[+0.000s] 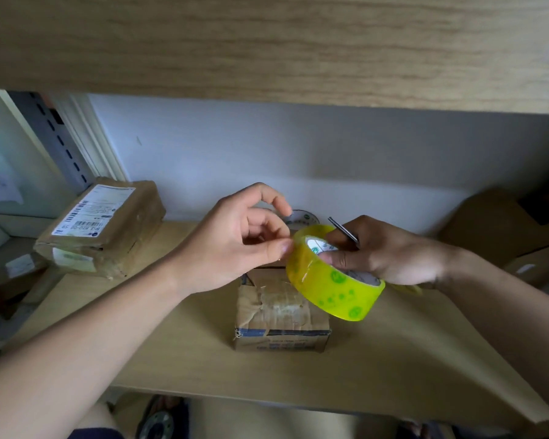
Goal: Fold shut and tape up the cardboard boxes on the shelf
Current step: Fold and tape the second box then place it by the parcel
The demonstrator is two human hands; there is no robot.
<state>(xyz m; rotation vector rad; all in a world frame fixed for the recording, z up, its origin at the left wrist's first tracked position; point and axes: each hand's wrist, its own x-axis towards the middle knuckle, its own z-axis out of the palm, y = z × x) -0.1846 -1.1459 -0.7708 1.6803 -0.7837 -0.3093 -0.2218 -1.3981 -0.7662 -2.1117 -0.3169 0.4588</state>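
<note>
Your light wooden shelf (pixel 393 359) holds everything here. At its back left lies a big brown taped cardboard box with a white label (pixel 108 226), its long side running from the front left toward the back right. In the middle sits a small worn brown cardboard box (pixel 279 312), flaps down and taped on top, its printed front side facing you. Just above it you hold a yellow-green roll of clear tape (pixel 333 280), tilted, with its hole facing up and away from you. Your right hand (pixel 390 251) grips the roll, with fingers curled into the hole, and also holds a thin dark metal tool (pixel 343 230). Your left hand (pixel 238 242) pinches at the roll's left edge with thumb and finger.
</note>
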